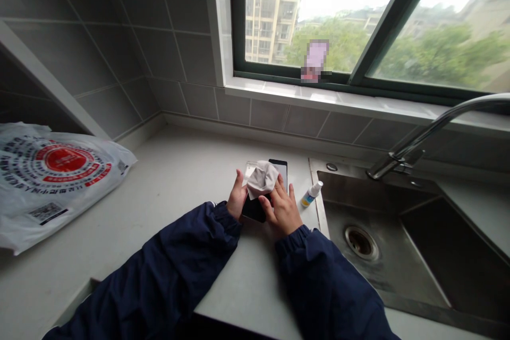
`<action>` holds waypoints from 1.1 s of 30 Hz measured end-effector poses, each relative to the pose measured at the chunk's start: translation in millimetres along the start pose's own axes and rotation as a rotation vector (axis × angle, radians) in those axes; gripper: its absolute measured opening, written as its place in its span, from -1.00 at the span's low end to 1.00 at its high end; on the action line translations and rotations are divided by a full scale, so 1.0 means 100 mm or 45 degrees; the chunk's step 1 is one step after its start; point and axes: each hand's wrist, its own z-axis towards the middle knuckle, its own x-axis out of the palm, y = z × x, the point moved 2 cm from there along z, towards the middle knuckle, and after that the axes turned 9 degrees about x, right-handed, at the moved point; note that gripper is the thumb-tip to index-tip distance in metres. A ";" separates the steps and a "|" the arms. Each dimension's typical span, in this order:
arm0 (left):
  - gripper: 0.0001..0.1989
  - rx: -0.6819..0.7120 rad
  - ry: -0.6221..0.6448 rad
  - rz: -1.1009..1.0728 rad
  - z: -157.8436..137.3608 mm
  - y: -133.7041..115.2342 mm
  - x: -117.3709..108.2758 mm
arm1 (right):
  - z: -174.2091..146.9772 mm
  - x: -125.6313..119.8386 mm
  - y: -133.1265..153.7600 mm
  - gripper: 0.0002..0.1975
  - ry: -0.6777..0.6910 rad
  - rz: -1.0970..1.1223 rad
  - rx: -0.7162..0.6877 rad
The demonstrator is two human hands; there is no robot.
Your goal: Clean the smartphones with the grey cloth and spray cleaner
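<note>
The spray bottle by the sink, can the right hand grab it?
Probably yes: the spray bottle is close beside the right hand, with nothing seen between them, though that hand is on the cloth.

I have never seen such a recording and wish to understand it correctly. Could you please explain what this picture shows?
There is no machine here, only a person's two bare hands, in dark blue sleeves. The single picture comes from a camera worn on the head, looking forward and down. The left hand holds a dark flat device, probably a phone; the right hand has its fingers on a grey cloth over it. On the pale counter, a second phone-like device lies just behind, a small spray bottle stands beside the sink, and a printed plastic bag lies at left.
</note>
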 end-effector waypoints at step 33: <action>-0.02 0.228 -0.414 0.122 0.06 -0.22 -0.22 | -0.12 0.02 0.23 -0.53 0.103 0.102 -0.254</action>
